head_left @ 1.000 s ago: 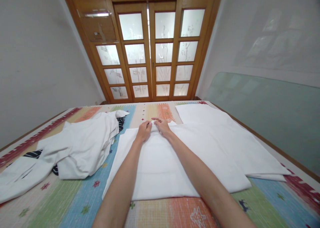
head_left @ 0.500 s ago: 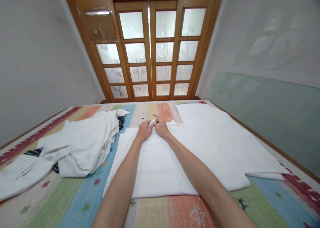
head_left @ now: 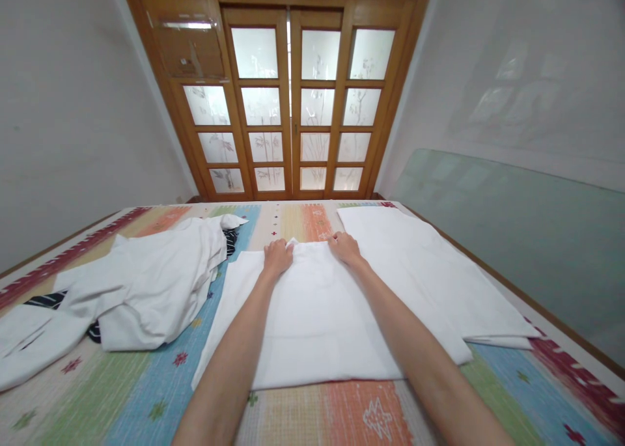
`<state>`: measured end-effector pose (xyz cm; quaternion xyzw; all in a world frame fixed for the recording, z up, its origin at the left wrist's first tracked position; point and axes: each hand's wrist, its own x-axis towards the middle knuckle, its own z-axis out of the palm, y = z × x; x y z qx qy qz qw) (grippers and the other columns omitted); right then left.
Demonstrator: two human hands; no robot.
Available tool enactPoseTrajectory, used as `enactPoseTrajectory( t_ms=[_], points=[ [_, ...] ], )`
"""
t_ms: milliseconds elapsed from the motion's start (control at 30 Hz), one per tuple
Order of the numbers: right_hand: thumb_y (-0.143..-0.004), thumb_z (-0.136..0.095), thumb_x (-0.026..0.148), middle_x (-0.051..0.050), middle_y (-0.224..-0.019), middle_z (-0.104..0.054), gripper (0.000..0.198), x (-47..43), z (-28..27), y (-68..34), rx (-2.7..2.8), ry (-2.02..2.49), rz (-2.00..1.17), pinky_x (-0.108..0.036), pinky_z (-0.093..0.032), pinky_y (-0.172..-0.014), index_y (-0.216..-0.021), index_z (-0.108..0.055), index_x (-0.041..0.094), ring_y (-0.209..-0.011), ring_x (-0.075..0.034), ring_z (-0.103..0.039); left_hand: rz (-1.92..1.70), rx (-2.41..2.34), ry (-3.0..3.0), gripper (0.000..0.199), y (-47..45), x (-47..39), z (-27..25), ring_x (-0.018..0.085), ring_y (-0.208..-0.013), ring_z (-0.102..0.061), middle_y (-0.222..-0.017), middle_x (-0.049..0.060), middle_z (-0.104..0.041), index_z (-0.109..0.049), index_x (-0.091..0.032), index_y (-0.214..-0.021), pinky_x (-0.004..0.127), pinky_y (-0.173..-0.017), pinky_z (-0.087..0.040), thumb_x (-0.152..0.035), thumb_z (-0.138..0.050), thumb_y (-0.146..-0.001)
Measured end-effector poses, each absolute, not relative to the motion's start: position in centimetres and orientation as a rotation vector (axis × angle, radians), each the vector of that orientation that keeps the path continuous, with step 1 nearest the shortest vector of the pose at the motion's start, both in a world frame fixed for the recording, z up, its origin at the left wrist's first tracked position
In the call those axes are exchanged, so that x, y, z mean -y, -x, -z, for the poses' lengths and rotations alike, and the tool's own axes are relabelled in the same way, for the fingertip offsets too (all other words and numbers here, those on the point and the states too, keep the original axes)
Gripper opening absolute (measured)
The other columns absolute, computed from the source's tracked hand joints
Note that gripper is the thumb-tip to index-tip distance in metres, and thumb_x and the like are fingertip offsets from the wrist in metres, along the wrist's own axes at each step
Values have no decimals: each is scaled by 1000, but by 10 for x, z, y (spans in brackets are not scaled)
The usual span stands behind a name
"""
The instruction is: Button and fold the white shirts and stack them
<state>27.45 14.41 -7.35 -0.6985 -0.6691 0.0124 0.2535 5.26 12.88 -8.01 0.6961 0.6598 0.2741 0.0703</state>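
Observation:
A white garment [head_left: 317,322] lies spread flat in front of me, its far edge between my two hands. My left hand [head_left: 278,257] is closed on that far edge, with a small peak of fabric standing up beside its fingers. To the right, my right hand [head_left: 344,247] pinches the same edge, knuckles up. The cloth between the hands lies fairly smooth. Both forearms stretch across the garment and cover parts of it. What kind of garment it is, I cannot make out.
Left of it lies a crumpled white garment [head_left: 151,290] with black striped parts. Another folded white cloth [head_left: 439,270] lies to the right. All rest on a colourful patterned bedspread [head_left: 131,400]. A pale green panel [head_left: 512,224] stands along the right wall; wooden glazed doors [head_left: 293,107] are beyond.
My hands were close together, pinching a bit of cloth at the far edge. They have moved apart along it, the right hand to the right and the left slightly left.

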Motion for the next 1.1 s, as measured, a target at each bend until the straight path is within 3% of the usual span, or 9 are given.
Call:
enactPoseTrajectory(
  t_ms=[167,300,467,667,800,967,1100],
  points=[
    [-89,-49,35,-10,-83,-70,28,-149,65,-293,1918,1774,-334,-27,-38,-66,-74,-65,17,-77,-19,-60,-879,-1856,-2022,34,-49,-129,71,25,-86,-62,-82,9,-69,-58,-19,-74,39,-85,-39,-44,-43,-91],
    [-86,-51,30,-3,-78,-67,16,-150,63,-303,1967,1568,-451,-24,-36,-64,-77,-58,18,-71,-15,-54,-972,-1658,-2036,24,-45,-133,67,19,-76,-59,-78,3,-67,-59,-19,-74,29,-72,-41,-41,-56,-84],
    [-88,-48,29,0,-74,-63,12,-146,73,-304,1927,1530,-377,-25,-34,-64,-85,-55,20,-67,-15,-52,-1036,-1663,-2062,21,-45,-136,75,16,-68,-55,-70,1,-62,-56,-19,-73,26,-65,-39,-35,-53,-87],
    [-94,-42,31,-6,-80,-66,17,-138,78,-299,1933,1645,-175,-27,-32,-63,-97,-55,21,-73,-20,-57,-1034,-1782,-2099,30,-44,-135,78,19,-71,-57,-70,5,-63,-57,-20,-71,29,-69,-40,-30,-40,-94],
    [-92,-43,30,-3,-76,-65,17,-138,79,-302,1869,1525,-231,-27,-36,-66,-88,-57,21,-71,-18,-56,-1098,-1712,-2098,28,-42,-133,77,19,-74,-60,-74,5,-66,-60,-20,-74,30,-72,-43,-29,-41,-93],
    [-84,-48,28,0,-73,-62,14,-140,83,-305,1775,1304,-376,-26,-40,-69,-77,-57,20,-70,-16,-53,-1226,-1502,-2071,17,-40,-134,76,17,-81,-62,-93,6,-70,-65,-17,-92,29,-78,-46,-24,-52,-84],
    [-82,-48,21,1,-73,-59,19,-139,83,-305,1797,1274,-377,-26,-42,-70,-96,-61,19,-69,-15,-52,-1178,-1476,-2083,22,-38,-134,75,17,-78,-61,-90,5,-69,-66,-17,-98,30,-80,-48,-22,-53,-82]
  ],
)
